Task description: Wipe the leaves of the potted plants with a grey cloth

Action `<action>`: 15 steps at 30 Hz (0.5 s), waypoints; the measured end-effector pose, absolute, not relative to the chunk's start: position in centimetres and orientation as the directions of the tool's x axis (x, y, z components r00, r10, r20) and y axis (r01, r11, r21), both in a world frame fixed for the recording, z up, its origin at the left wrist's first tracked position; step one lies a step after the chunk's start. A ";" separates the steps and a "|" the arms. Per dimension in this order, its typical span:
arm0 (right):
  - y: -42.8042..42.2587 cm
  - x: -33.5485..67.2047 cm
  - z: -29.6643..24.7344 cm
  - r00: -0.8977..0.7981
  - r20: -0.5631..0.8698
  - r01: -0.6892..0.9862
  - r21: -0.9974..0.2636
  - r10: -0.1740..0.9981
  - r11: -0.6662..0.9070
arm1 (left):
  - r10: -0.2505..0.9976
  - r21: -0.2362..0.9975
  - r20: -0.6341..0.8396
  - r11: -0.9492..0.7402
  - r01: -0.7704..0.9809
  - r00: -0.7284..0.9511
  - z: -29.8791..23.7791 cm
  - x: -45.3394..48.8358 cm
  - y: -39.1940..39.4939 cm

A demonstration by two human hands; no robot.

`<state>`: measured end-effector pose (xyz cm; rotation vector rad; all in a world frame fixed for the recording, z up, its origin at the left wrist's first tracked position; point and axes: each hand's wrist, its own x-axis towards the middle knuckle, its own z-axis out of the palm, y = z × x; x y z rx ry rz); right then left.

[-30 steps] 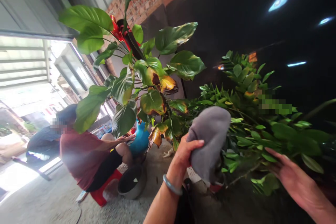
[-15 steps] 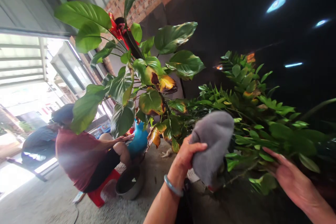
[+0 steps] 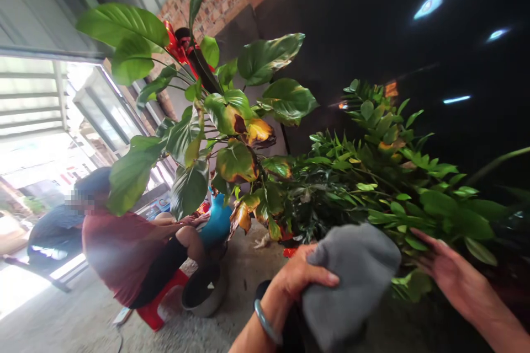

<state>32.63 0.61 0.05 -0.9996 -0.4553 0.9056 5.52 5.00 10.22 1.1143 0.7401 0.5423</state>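
Note:
My left hand (image 3: pixel 300 273), with a pale bangle (image 3: pixel 267 322) at the wrist, grips a grey cloth (image 3: pixel 354 281) at its near side, thumb pressed on top. The cloth hangs just in front of the low glossy-leaved plant (image 3: pixel 414 198). At the right, my right hand (image 3: pixel 451 273) is open, fingers stretched along the lower leaves; its fingertips partly merge with the foliage, so I cannot tell how firmly they touch. A tall pole-trained plant (image 3: pixel 236 162) with large leaves, some yellow and brown at the edges, stands left of both hands.
Left of the plants, a person in a reddish shirt (image 3: pixel 120 256) sits on a red stool (image 3: pixel 165 298) beside a grey bucket (image 3: pixel 202 289). Another person (image 3: pixel 53 237) bends farther back. A dark glossy wall (image 3: pixel 372 22) rises behind the plants.
My left hand has carried the grey cloth right and down, away from the leaves' front. My right hand stays by the low foliage. The view has shifted slightly.

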 end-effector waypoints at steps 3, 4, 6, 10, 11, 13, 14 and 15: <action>0.8 32.0 0.7 0.549 -0.141 -0.515 -0.833 0.824 0.201 | 0.847 0.941 -0.100 0.251 -0.227 0.523 12.3 6.7 8.0; 0.9 31.8 0.9 0.553 -0.136 -0.503 -0.841 0.822 0.199 | 0.889 0.936 -0.081 0.224 -0.273 0.451 12.4 7.4 8.8; 0.8 31.5 1.2 0.569 -0.123 -0.459 -0.868 0.813 0.190 | 0.934 0.929 -0.109 0.217 -0.300 0.340 11.7 8.5 9.6; 0.4 31.6 1.2 0.576 -0.131 -0.411 -0.900 0.807 0.147 | 0.815 0.922 -0.311 0.384 -0.054 0.490 8.6 8.8 7.4; 0.3 31.8 1.1 0.560 -0.141 -0.425 -0.895 0.817 0.137 | 0.761 0.915 -0.346 0.403 0.019 0.548 8.2 8.3 6.6; 0.1 32.1 1.2 0.530 -0.165 -0.484 -0.865 0.832 0.136 | 0.706 0.919 -0.344 0.388 0.068 0.619 8.6 7.4 5.5; 0.1 32.1 1.2 0.520 -0.179 -0.518 -0.843 0.835 0.142 | 0.713 0.931 -0.304 0.363 0.038 0.632 9.4 7.0 5.5; 0.1 32.2 1.3 0.518 -0.189 -0.547 -0.822 0.834 0.154 | 0.736 0.943 -0.245 0.331 -0.020 0.631 10.3 6.8 5.9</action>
